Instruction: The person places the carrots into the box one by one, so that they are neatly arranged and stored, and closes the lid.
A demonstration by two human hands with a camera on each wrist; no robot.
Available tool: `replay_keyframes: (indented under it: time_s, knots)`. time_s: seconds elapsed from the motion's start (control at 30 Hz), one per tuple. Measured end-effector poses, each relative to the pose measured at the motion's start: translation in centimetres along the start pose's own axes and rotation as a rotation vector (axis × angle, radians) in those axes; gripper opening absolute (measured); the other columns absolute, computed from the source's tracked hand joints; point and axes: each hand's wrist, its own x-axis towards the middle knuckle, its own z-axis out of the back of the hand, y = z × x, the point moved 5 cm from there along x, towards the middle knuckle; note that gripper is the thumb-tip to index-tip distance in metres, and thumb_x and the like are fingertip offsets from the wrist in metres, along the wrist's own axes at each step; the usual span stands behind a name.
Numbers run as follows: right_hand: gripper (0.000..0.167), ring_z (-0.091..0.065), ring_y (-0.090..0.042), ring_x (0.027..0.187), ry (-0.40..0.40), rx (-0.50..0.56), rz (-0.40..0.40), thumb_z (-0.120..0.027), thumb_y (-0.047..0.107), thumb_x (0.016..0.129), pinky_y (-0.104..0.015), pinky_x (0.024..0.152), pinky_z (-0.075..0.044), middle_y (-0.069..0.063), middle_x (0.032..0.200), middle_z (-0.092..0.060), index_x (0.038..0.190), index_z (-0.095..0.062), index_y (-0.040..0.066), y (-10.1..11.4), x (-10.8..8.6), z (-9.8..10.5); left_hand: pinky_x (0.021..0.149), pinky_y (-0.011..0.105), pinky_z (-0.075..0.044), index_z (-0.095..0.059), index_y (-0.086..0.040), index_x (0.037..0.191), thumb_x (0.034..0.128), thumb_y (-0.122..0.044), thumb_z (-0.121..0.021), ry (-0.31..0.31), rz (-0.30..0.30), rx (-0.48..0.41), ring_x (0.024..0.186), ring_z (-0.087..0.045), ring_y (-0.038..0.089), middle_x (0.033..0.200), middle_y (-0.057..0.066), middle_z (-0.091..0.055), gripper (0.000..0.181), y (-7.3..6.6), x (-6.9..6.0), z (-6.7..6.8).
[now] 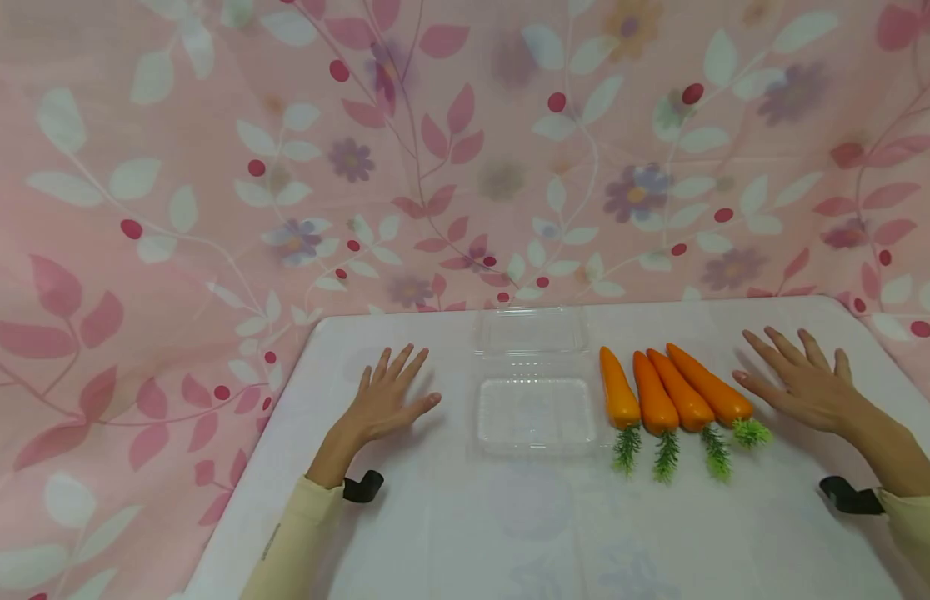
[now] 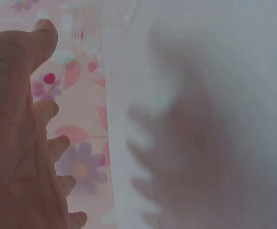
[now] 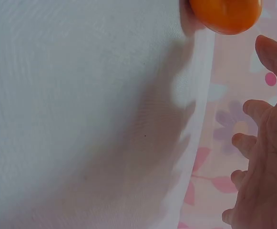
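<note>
My left hand [image 1: 385, 402] hovers palm down over the table, left of a clear plastic container [image 1: 536, 450], with its fingers spread and nothing held. The container's hinged lid [image 1: 531, 333] lies folded back at the far side. Right of it are several toy carrots in a row: a lighter orange carrot [image 1: 619, 392], two deeper orange ones, and a slanting carrot [image 1: 708, 385] nearest my right hand [image 1: 810, 385]. That hand is also spread and holds nothing. In the right wrist view, one carrot's rounded end [image 3: 229, 14] shows beyond the thumb; the left wrist view shows the hand's shadow.
A white-covered table [image 1: 450, 525] carries everything. Behind it and to the left hangs a pink floral cloth [image 1: 435, 167]. Green leafy tops [image 1: 666, 457] of the carrots point toward the near edge. Black straps [image 1: 363, 487] sit at both wrists.
</note>
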Motion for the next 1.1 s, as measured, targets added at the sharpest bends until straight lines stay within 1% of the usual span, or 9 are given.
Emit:
replay_keyframes:
  time_s: [0.2, 0.33, 0.53, 0.73, 0.97, 1.1]
  knots:
    - [0.086, 0.015, -0.060, 0.137, 0.007, 0.006, 0.003, -0.047, 0.056, 0.098, -0.077, 0.093, 0.021, -0.032, 0.158, -0.003, 0.160, -0.003, 0.016, 0.0, 0.1, -0.2, 0.110, 0.069, -0.005, -0.012, -0.033, 0.159, 0.0901, -0.075, -0.041, 0.032, -0.048, -0.074, 0.149, -0.001, 0.038, 0.165, 0.003, -0.011, 0.086, -1.1, 0.4, -0.4]
    - [0.086, 0.016, -0.061, 0.136, 0.017, -0.001, -0.001, -0.046, 0.056, 0.098, -0.078, 0.093, 0.020, -0.032, 0.158, -0.003, 0.159, -0.002, 0.016, 0.0, 0.1, -0.1, 0.110, 0.070, -0.006, -0.013, -0.033, 0.159, 0.0907, -0.074, -0.042, 0.060, -0.075, -0.118, 0.149, -0.004, 0.038, 0.164, 0.004, -0.014, 0.086, -1.8, 0.5, -0.7]
    - [0.085, 0.016, -0.060, 0.136, 0.023, 0.002, -0.003, -0.045, 0.055, 0.098, -0.077, 0.094, 0.021, -0.032, 0.157, -0.003, 0.159, -0.003, 0.014, 0.2, 0.1, 0.0, 0.112, 0.066, -0.005, -0.009, -0.036, 0.159, 0.0910, -0.074, -0.041, 0.115, -0.078, -0.160, 0.149, -0.004, 0.036, 0.165, 0.000, -0.011, 0.085, -2.2, 0.6, -1.4]
    - [0.084, 0.016, -0.059, 0.137, 0.026, 0.007, 0.001, -0.046, 0.055, 0.099, -0.076, 0.094, 0.021, -0.033, 0.157, -0.005, 0.159, -0.005, 0.013, 0.5, 0.0, -0.1, 0.112, 0.066, -0.004, -0.010, -0.034, 0.159, 0.0920, -0.070, -0.045, 0.145, -0.130, -0.225, 0.149, -0.004, 0.036, 0.164, -0.001, -0.012, 0.085, -2.7, 0.8, -2.0]
    - [0.084, 0.016, -0.059, 0.137, 0.028, 0.005, 0.008, -0.046, 0.055, 0.099, -0.076, 0.094, 0.022, -0.034, 0.156, -0.007, 0.159, -0.006, 0.012, 0.8, -0.2, -0.1, 0.114, 0.063, -0.003, -0.006, -0.038, 0.159, 0.0917, -0.069, -0.047, 0.186, -0.152, -0.251, 0.150, -0.003, 0.033, 0.164, -0.005, -0.009, 0.084, -3.1, 0.8, -2.6]
    - [0.084, 0.015, -0.059, 0.137, 0.018, 0.001, 0.006, -0.047, 0.054, 0.098, -0.076, 0.094, 0.021, -0.033, 0.156, -0.008, 0.159, -0.007, 0.012, 0.9, -0.2, -0.1, 0.114, 0.063, -0.003, -0.005, -0.038, 0.159, 0.0918, -0.069, -0.047, 0.208, -0.166, -0.255, 0.150, -0.002, 0.033, 0.164, -0.005, -0.009, 0.085, -3.2, 0.8, -2.9]
